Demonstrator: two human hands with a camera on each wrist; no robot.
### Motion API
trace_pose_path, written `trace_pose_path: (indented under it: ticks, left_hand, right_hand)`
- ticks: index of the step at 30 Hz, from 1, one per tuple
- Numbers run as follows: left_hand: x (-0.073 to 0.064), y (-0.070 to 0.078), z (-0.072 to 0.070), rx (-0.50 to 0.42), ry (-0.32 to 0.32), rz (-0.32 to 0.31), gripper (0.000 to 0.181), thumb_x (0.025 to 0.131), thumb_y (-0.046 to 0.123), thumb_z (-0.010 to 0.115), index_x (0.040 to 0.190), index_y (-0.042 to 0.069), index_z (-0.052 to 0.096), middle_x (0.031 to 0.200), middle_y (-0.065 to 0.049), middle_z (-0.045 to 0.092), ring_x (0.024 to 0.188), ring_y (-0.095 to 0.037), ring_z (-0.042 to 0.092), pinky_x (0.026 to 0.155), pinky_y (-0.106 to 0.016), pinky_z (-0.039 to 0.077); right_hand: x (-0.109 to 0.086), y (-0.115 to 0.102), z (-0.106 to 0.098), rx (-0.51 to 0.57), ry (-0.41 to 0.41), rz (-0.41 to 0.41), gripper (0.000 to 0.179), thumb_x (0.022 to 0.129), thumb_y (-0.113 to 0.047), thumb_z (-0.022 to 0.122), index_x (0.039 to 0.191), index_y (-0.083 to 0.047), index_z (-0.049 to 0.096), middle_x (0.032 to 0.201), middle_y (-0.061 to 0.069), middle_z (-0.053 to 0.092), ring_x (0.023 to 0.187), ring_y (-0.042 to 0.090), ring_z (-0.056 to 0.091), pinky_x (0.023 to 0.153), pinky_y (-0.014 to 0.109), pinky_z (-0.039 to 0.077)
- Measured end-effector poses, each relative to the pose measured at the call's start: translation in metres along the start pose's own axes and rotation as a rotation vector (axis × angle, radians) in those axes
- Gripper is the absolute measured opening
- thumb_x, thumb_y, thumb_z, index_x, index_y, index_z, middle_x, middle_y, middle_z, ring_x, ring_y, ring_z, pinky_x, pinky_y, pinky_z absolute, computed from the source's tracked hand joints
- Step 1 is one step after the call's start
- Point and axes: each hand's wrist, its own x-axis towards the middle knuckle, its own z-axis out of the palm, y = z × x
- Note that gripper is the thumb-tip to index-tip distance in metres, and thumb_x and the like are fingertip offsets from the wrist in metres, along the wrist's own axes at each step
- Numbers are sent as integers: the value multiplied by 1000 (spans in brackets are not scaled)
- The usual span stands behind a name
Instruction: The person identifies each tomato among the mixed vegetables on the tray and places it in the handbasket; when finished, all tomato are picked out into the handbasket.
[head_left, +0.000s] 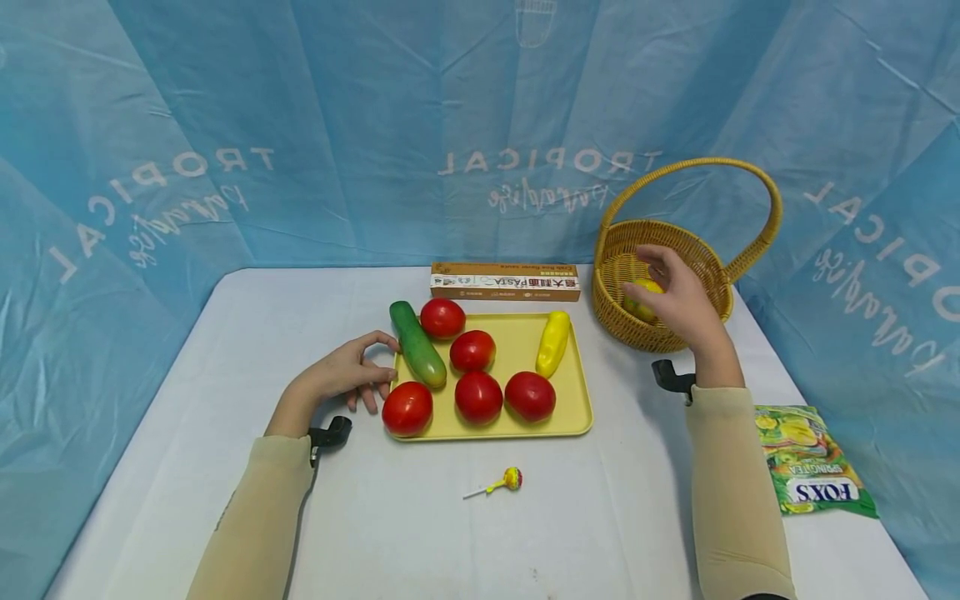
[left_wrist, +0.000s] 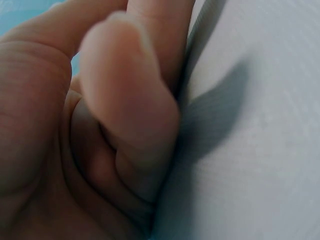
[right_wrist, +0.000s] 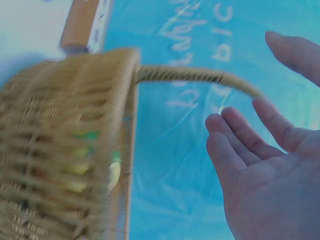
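My left hand (head_left: 341,372) rests at the left rim of a yellow tray (head_left: 495,432), thumb and index fingertip close to its edge, the other fingers loosely bent near the white table. Beside these fingertips lies a green cucumber (head_left: 417,346). Several red tomatoes (head_left: 478,397) and a long yellow pepper (head_left: 552,344) share the tray. Over a wicker basket (head_left: 652,332), my right hand (head_left: 681,296) hovers with fingers spread apart and nothing in them. A yellow, partly green item (head_left: 640,311) sits inside the basket, partly hidden by that hand.
Behind the tray stands a pasta box (head_left: 505,282). In front lies a wrapped lollipop (head_left: 512,478). To the right, a green FOX'S bag (head_left: 813,461) lies by the right sleeve. The basket's tall handle (head_left: 701,161) arches up near the blue curtain (head_left: 360,125).
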Motion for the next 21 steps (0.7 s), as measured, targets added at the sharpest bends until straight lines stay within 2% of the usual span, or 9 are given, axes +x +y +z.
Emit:
trace_pose_path:
  ticks: [9,12,19,21]
  left_hand:
    - [-2,2,1,-5,0,3,49,104,28,68,145,18,42,84,-10,77,61,-26,76,50,-27,56]
    - [-2,3,1,-9,1,1,49,104,28,68,145,17,43,83,-10,77,61,-26,76,50,-27,55]
    - [-3,3,0,0,0,3,51,104,28,68,146,16,42,84,-10,77,61,-25,76,50,-26,55]
    - [-3,3,1,-1,0,2,51,104,28,68,146,16,42,84,-9,77,61,-25,76,50,-26,55]
  right_hand:
    - [-4,-17,14,149,-110,-120,65,100,-13,74,156,-8,43,159,16,46,154,29,41,132,50,28]
    - [-4,-20,20,200,-188,-129,68,99,-10,74,158,-8,40,161,17,45,156,30,40,133,52,26]
    - [-3,-16,38,302,-405,-170,72,101,-6,70,162,-17,34,167,16,40,159,33,35,134,55,20]
    - [-2,-15,43,328,-474,-193,73,101,-3,68,163,-14,32,167,18,39,159,34,35,134,57,18]
